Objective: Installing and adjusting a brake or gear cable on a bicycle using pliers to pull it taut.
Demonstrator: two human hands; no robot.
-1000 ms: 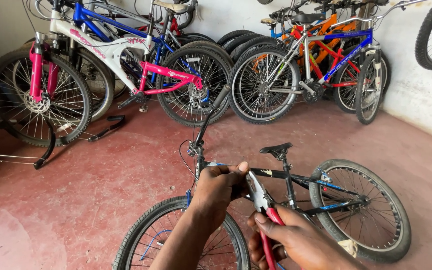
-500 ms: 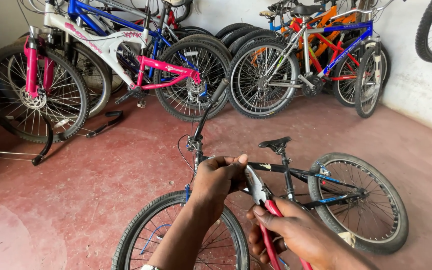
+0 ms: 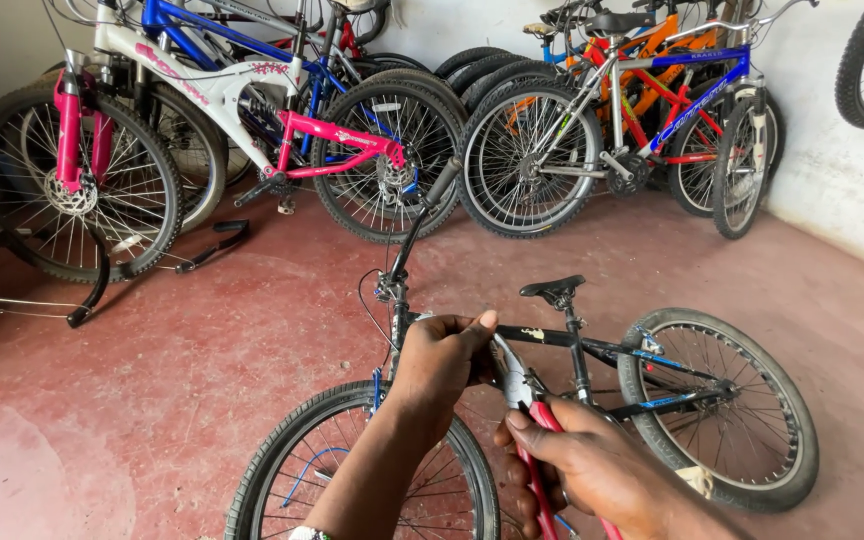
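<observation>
Working at the front of a small black bicycle [image 3: 592, 350] standing on the red floor [image 3: 202, 360]. Left hand [image 3: 442, 360] pinching closed on something small just behind the handlebar stem [image 3: 397, 300] (item itself hidden). Right hand [image 3: 592, 470] clamping red-handled pliers [image 3: 527, 420], jaws pointing at that pinch. Likely calling next for steadying and squeezing.

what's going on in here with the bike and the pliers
A person is working on a small black bicycle standing on a red floor. The right hand grips red-handled pliers, their tip up by the left hand, which is closed on something near the handlebar stem. Other bicycles lean along the wall behind.
</observation>
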